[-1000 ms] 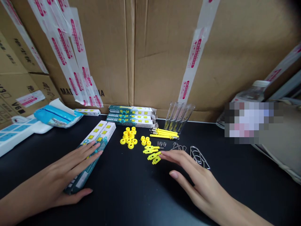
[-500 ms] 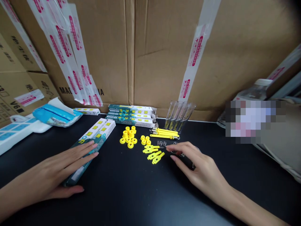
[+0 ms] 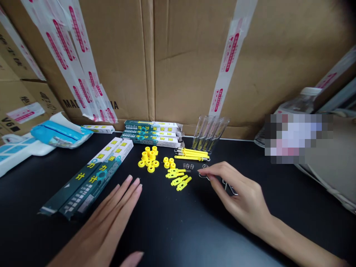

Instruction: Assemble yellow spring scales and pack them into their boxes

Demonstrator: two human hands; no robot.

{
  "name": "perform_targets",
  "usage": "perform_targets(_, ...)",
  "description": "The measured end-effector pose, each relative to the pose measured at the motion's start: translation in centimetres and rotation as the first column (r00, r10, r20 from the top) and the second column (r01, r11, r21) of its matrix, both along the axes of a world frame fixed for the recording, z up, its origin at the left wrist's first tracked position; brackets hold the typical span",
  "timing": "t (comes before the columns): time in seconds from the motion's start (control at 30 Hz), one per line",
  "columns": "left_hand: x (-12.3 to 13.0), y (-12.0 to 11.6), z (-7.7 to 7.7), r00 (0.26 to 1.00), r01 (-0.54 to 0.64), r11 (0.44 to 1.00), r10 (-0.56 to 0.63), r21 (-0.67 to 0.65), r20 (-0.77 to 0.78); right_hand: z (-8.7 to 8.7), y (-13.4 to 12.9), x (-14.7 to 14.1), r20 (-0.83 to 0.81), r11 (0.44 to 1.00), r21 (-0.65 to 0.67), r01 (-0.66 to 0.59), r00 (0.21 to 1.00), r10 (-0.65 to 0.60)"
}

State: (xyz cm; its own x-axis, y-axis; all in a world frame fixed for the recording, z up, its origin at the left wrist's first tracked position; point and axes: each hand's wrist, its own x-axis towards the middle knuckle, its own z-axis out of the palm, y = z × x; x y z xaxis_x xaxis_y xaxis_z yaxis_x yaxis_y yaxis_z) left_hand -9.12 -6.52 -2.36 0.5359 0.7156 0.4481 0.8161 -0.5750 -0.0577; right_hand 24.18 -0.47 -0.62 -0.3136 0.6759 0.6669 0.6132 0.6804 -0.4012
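Note:
My left hand point(image 3: 111, 218) lies open, palm down, on the black table beside two long green-and-white boxes point(image 3: 94, 174). My right hand point(image 3: 236, 189) has its thumb and index finger closed at a metal wire hook point(image 3: 204, 171); more bent wire shows beneath its palm. Left of those fingertips are several yellow slotted pieces point(image 3: 178, 178) and small springs point(image 3: 188, 166). Small yellow caps point(image 3: 169, 162) and larger yellow flanged rings point(image 3: 148, 158) sit further left. Behind them are yellow rods with metal ends point(image 3: 192, 154).
Clear tubes point(image 3: 210, 133) stand against the cardboard wall point(image 3: 180, 66). More boxes point(image 3: 152, 133) are stacked at the back. A blue packet point(image 3: 62, 131) lies on a white power strip point(image 3: 19, 152) at left. A plastic bottle point(image 3: 302, 102) and a beige bag point(image 3: 330, 155) are at right.
My left hand has left the two boxes and moved right onto the table. The right thumb and index finger have closed together at the wire hook. The view has shifted slightly.

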Motion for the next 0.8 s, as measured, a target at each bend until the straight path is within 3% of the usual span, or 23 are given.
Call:
perform_targets(0.03, 1.2, 0.0, -0.1, 0.999, 0.042, 0.996, -0.040, 0.082, -0.029, 0.1, -0.2, -0.2, -0.006, 1.000, 0.007, -0.022, 1.000, 0.022)
perform_targets(0.23, 6.3, 0.4, -0.3, 0.981, 0.031, 0.993, -0.008, 0.114, -0.195, 0.6, -0.7, -0.2, -0.028, 0.999, 0.028, -0.046, 0.999, 0.047)
perform_targets(0.5, 13.5, -0.6, -1.9, 0.957, 0.176, 0.957, -0.112, 0.230, -0.267, 1.2, -0.6, 0.2, 0.022, 0.989, 0.126, -0.074, 0.997, 0.072)
perform_targets(0.6, 16.6, -1.1, -2.4, 0.956, 0.206, 0.959, -0.155, 0.192, -0.250, 1.4, -0.3, 0.7, 0.031, 0.981, 0.189, -0.048, 0.999, 0.043)
perform_targets(0.67, 18.4, -1.4, -2.7, 0.939, 0.290, 0.937, -0.239, 0.196, -0.248, 1.4, 0.0, 1.1, 0.029, 0.977, 0.211, -0.023, 0.999, 0.017)
perform_targets(0.73, 19.7, -1.7, -2.9, 0.884, 0.443, 0.889, -0.410, 0.119, -0.225, 1.3, 0.3, 1.5, 0.026, 0.977, 0.214, 0.001, 1.000, -0.006)
perform_targets(0.77, 20.2, -1.9, -2.8, 0.817, 0.557, 0.831, -0.545, 0.013, -0.188, 1.3, 0.4, 1.6, 0.024, 0.977, 0.213, 0.008, 1.000, -0.013)
perform_targets(0.8, 20.5, -2.2, -2.7, 0.726, 0.668, 0.734, -0.679, -0.118, -0.111, 1.3, 0.6, 1.7, 0.021, 0.978, 0.209, 0.013, 1.000, -0.018)
